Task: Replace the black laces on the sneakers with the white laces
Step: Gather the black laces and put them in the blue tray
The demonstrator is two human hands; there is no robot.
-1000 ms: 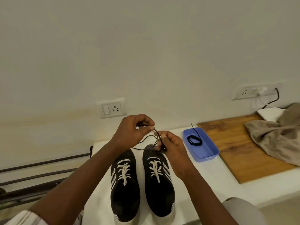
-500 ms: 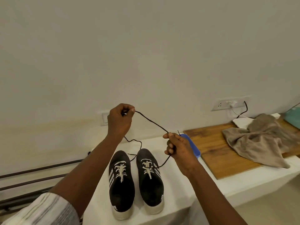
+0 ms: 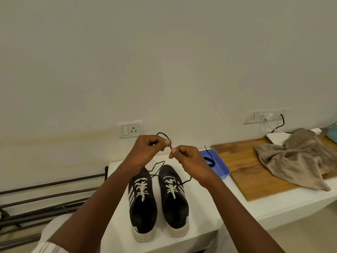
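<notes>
Black lace (image 3: 161, 132) is pinched betw. L hand (image 3: 146, 152) & R hand (image 3: 190, 160), raised over the sneakers (image 3: 143, 209) at front edge of the counter (image 3: 206, 207). It is prob. being gathered for the blue tray (image 3: 221, 168) behind; white laces (image 3: 141, 189) are already threaded.

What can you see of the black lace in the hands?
The black lace is a thin, limp cord. The left hand and right hand pinch it close together, with a small loop rising above the left hand. Its slack hangs down, curling past the left sneaker and across the white lacing of the right sneaker.
</notes>
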